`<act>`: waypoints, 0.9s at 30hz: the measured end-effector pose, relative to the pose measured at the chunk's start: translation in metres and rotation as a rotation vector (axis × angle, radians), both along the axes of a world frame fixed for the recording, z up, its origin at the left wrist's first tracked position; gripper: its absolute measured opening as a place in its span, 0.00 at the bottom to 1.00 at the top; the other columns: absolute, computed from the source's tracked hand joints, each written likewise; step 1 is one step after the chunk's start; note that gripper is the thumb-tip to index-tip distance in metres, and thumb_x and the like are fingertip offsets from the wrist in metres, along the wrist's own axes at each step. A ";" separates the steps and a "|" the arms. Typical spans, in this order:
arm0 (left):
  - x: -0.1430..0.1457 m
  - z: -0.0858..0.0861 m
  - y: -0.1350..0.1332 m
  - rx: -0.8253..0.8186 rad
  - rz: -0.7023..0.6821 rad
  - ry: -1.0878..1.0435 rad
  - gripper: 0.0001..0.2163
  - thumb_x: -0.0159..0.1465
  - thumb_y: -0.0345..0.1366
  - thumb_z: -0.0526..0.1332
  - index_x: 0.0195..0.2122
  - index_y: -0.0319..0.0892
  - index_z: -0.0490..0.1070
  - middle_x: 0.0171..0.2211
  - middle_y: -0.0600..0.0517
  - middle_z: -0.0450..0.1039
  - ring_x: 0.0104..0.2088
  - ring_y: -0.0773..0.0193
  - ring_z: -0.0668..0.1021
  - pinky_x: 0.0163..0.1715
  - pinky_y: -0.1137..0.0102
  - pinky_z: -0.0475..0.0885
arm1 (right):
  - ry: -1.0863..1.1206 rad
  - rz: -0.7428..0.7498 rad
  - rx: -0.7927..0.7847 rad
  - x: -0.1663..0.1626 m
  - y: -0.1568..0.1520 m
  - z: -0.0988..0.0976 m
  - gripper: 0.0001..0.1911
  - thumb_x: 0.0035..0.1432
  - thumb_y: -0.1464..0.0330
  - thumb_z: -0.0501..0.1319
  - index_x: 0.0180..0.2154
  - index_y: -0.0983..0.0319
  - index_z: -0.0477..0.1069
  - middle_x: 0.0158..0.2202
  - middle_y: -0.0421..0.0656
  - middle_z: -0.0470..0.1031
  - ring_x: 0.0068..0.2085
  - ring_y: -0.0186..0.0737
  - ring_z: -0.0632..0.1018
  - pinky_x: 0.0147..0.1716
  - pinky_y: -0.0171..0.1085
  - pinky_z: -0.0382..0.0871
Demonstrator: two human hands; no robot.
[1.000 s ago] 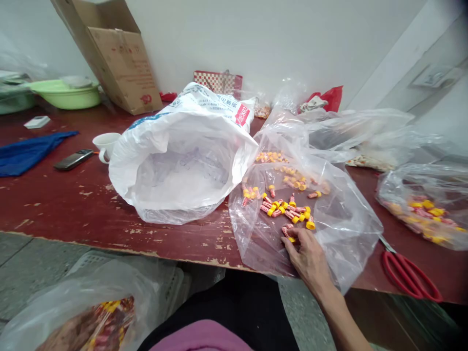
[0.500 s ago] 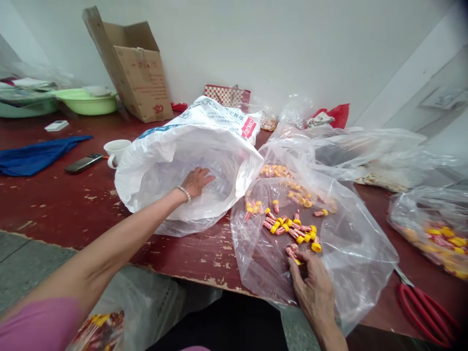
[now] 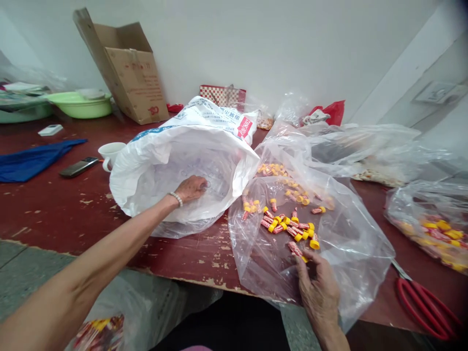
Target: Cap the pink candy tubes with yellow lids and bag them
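Observation:
My left hand (image 3: 190, 189), with a beaded bracelet at the wrist, reaches into the wide mouth of a white sack (image 3: 133, 165). Its fingers are closed on what looks like a clear plastic piece, mostly hidden by the hand. Similar clear pieces with round rims (image 3: 219, 183) lie faintly visible inside the sack. At the right, my right hand (image 3: 319, 282) pinches a small red-and-white tube with a yellow cap (image 3: 295, 249). Several more such yellow-capped tubes (image 3: 288, 225) lie loose on and in a clear plastic bag (image 3: 351, 243) just beyond that hand.
Red-handled scissors (image 3: 420, 302) lie at the right table edge, near another bag of capped tubes (image 3: 438, 229). To the left are a white mug (image 3: 111, 153), a phone (image 3: 78, 166) and a blue cloth (image 3: 40, 158). A cardboard box (image 3: 135, 83) stands behind.
My left hand has gone from spread fingers to closed fingers inside the sack. My right hand still holds the capped tube, turned slightly. The whole view has shifted a little.

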State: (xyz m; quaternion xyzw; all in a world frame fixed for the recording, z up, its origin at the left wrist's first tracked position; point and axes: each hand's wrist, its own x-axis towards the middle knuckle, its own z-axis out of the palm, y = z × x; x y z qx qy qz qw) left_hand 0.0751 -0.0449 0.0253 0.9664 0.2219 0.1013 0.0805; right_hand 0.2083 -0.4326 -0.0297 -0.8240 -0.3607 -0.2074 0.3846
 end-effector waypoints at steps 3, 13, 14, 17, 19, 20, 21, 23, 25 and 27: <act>-0.029 0.015 -0.045 -0.103 0.001 -0.075 0.12 0.60 0.37 0.55 0.41 0.39 0.71 0.37 0.49 0.74 0.34 0.63 0.73 0.36 0.72 0.67 | -0.003 0.025 0.082 -0.017 0.009 0.025 0.14 0.58 0.61 0.59 0.43 0.64 0.70 0.37 0.47 0.74 0.33 0.37 0.74 0.34 0.37 0.70; -0.073 0.027 -0.179 -0.871 -0.216 -0.278 0.14 0.60 0.39 0.59 0.44 0.38 0.74 0.41 0.49 0.76 0.41 0.62 0.75 0.42 0.71 0.67 | 0.105 0.555 0.171 -0.090 0.070 0.079 0.13 0.58 0.73 0.59 0.46 0.60 0.69 0.42 0.45 0.75 0.45 0.37 0.75 0.45 0.38 0.70; -0.074 0.027 -0.182 -0.913 -0.229 -0.277 0.14 0.60 0.39 0.59 0.44 0.38 0.74 0.40 0.49 0.76 0.40 0.62 0.75 0.42 0.72 0.68 | 0.101 0.609 0.153 -0.091 0.069 0.080 0.13 0.59 0.73 0.58 0.46 0.59 0.69 0.42 0.44 0.75 0.45 0.37 0.75 0.46 0.38 0.70; -0.077 0.025 -0.187 -0.987 -0.234 -0.270 0.15 0.60 0.40 0.59 0.43 0.36 0.74 0.37 0.49 0.76 0.37 0.63 0.74 0.38 0.72 0.68 | 0.180 0.722 0.123 -0.087 0.061 0.082 0.12 0.60 0.73 0.57 0.46 0.57 0.70 0.43 0.43 0.76 0.46 0.37 0.75 0.47 0.39 0.68; -0.078 0.023 -0.189 -0.990 -0.230 -0.254 0.15 0.59 0.40 0.60 0.43 0.36 0.75 0.37 0.50 0.75 0.36 0.63 0.74 0.37 0.73 0.67 | 0.306 0.663 0.144 -0.083 0.060 0.084 0.12 0.62 0.71 0.55 0.46 0.57 0.71 0.44 0.42 0.76 0.47 0.37 0.75 0.48 0.40 0.68; -0.078 0.022 -0.191 -0.987 -0.230 -0.244 0.15 0.59 0.39 0.60 0.44 0.36 0.75 0.37 0.50 0.75 0.36 0.63 0.74 0.36 0.73 0.67 | 0.368 0.586 0.185 -0.082 0.062 0.085 0.12 0.62 0.69 0.54 0.46 0.57 0.70 0.45 0.43 0.75 0.46 0.38 0.75 0.47 0.41 0.68; -0.077 0.021 -0.195 -0.983 -0.234 -0.229 0.15 0.58 0.38 0.61 0.44 0.37 0.75 0.37 0.50 0.75 0.36 0.63 0.73 0.36 0.73 0.67 | 0.405 0.501 0.244 -0.082 0.066 0.084 0.12 0.63 0.68 0.53 0.47 0.58 0.70 0.45 0.43 0.75 0.46 0.38 0.75 0.46 0.41 0.68; -0.074 0.019 -0.205 -0.945 -0.223 -0.220 0.12 0.58 0.37 0.60 0.40 0.36 0.75 0.34 0.51 0.75 0.34 0.63 0.73 0.35 0.73 0.67 | 0.411 0.399 0.339 -0.086 0.077 0.080 0.13 0.63 0.66 0.52 0.47 0.58 0.69 0.44 0.44 0.74 0.44 0.38 0.75 0.44 0.40 0.69; -0.071 0.017 -0.217 -0.916 -0.208 -0.218 0.09 0.59 0.36 0.59 0.33 0.35 0.75 0.29 0.51 0.74 0.31 0.64 0.72 0.32 0.73 0.66 | 0.368 0.433 0.333 -0.093 0.089 0.074 0.14 0.63 0.65 0.53 0.49 0.59 0.67 0.44 0.45 0.73 0.43 0.37 0.74 0.43 0.39 0.69; -0.069 0.014 -0.226 -0.951 -0.213 -0.213 0.09 0.59 0.37 0.58 0.31 0.36 0.73 0.28 0.51 0.74 0.30 0.64 0.72 0.31 0.73 0.66 | 0.338 0.511 0.260 -0.094 0.096 0.069 0.14 0.62 0.65 0.54 0.50 0.59 0.66 0.45 0.45 0.72 0.43 0.37 0.74 0.43 0.38 0.69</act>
